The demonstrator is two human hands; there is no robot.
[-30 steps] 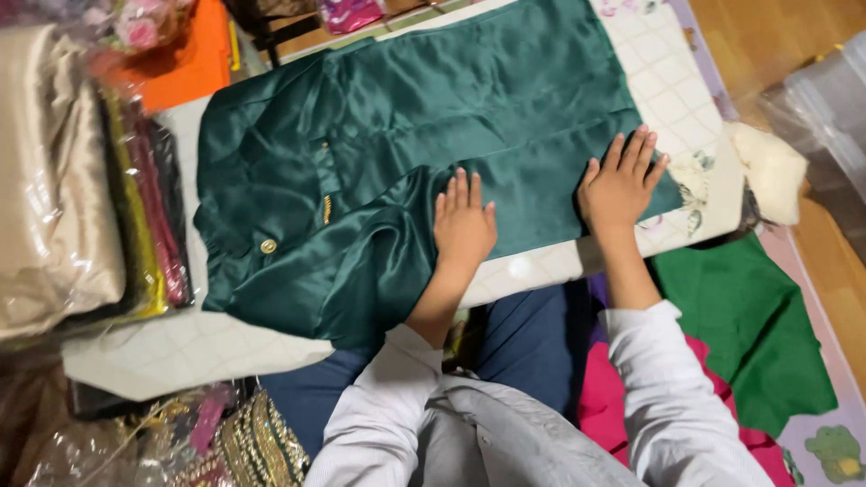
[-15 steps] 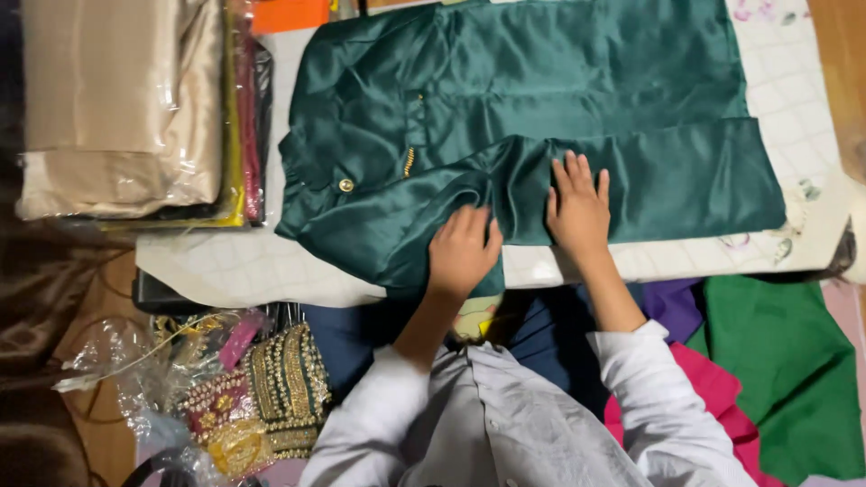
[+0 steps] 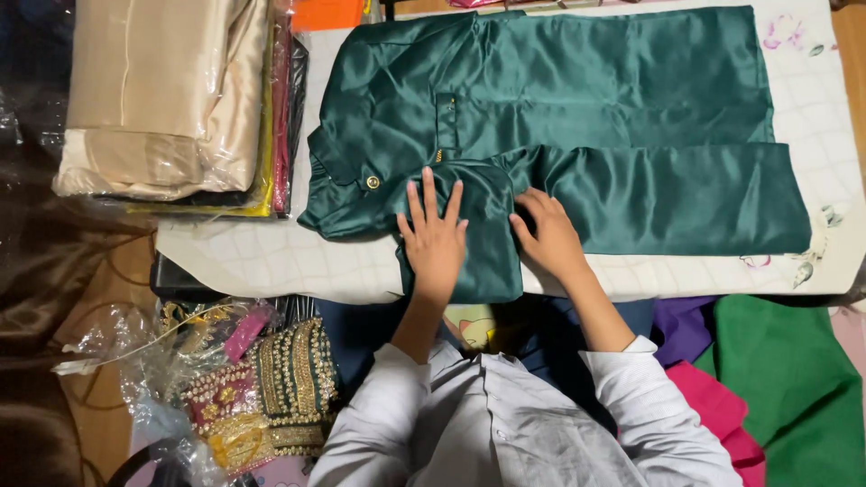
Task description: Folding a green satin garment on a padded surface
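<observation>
While we look down from above, a green shirt lies spread on the white counter, collar to the left, hem to the right. Our left hand rests flat on the folded sleeve end near the collar, fingers spread and pointing away from us; it grips nothing, only presses the cloth down. Our right hand sits just beside it to the right, palm down on the sleeve, fingers loosely curled towards the left hand, pinching nothing that we can see. Between the two hands the satin bunches into a fold that hangs a little over the near edge of the counter. A gold button shows on the collar, left of the left hand.

To the left of the shirt a stack of fabrics in clear wrap lies touching the counter. Below the counter, near our left elbow, lies gold embroidered cloth in plastic. Near our right elbow lie purple, pink and green cloth.
</observation>
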